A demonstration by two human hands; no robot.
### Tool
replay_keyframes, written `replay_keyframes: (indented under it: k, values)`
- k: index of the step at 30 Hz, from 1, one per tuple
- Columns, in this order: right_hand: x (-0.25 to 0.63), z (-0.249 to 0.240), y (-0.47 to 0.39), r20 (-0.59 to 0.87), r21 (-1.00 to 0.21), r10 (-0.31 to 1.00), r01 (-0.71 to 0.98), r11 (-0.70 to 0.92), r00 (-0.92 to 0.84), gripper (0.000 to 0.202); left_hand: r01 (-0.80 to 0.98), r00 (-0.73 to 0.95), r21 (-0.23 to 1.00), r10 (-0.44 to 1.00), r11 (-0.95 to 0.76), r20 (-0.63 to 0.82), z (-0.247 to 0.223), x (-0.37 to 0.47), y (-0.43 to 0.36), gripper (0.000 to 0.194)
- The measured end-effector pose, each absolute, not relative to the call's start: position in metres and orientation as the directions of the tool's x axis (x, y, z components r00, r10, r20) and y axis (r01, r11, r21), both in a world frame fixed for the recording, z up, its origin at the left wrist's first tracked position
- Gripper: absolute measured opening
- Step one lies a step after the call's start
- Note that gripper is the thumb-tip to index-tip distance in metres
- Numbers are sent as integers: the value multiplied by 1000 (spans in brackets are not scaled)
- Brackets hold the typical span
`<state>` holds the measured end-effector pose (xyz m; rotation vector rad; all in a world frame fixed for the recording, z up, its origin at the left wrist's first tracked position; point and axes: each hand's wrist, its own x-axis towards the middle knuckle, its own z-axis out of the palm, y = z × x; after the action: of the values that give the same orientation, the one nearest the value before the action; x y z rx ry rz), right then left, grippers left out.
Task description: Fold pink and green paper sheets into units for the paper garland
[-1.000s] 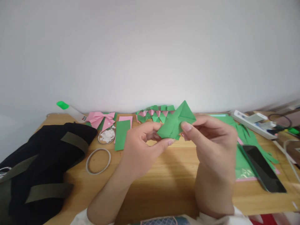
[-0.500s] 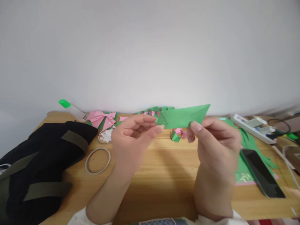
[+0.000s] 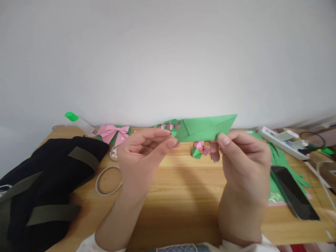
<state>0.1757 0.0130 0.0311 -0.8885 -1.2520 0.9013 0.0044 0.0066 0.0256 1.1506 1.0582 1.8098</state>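
Observation:
A folded green paper (image 3: 203,127) is held up above the table, long and slanted at both ends, with crease lines near its left end. My left hand (image 3: 143,154) pinches its lower left corner between thumb and fingers. At the lower right edge, my right hand (image 3: 243,161) grips it with the thumb in front. Behind and below the paper lie small pink and green folded paper pieces (image 3: 199,149). A pink paper bow (image 3: 114,133) on green paper rests at the back left.
A black cloth bag (image 3: 49,175) covers the table's left side, beside a tape roll (image 3: 98,182) and a green-capped bottle (image 3: 85,124). To the right are a phone (image 3: 295,192), green paper sheets (image 3: 280,157) and a white power strip (image 3: 283,141). A wall (image 3: 168,63) stands behind.
My left hand has shifted left to the paper's lower left corner, showing more of that end. The paper and my right hand have moved slightly up and right.

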Motion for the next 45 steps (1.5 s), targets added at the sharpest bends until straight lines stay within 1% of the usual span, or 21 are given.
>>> replay_keyframes:
  k: [3,6,13,20,23,29,35,45]
  values:
    - [175,32,13,389,-918,916,-46,394,95,15,-100,-314,925,894,-367,321,27,2,7,15]
    - [174,32,12,427,-902,899,-27,431,99,17,-75,-297,939,906,-336,301,29,2,8,17]
    - [177,34,10,433,-900,902,75,430,14,19,-163,-229,951,948,-264,223,34,5,6,20]
    - [179,34,10,449,-890,893,72,451,-33,18,-233,-166,936,959,-264,229,35,4,5,24]
    - [179,34,10,458,-884,888,83,460,-41,20,-263,-162,920,954,-289,253,34,3,6,24]
    - [180,33,10,465,-881,884,81,467,-44,19,-275,-166,921,957,-276,238,33,3,7,24]
    - [180,33,12,454,-885,889,85,457,-49,22,-305,-161,908,956,-286,247,33,4,8,21]
    - [179,33,12,448,-890,893,82,449,-37,20,-250,-188,926,952,-283,241,32,3,8,20]
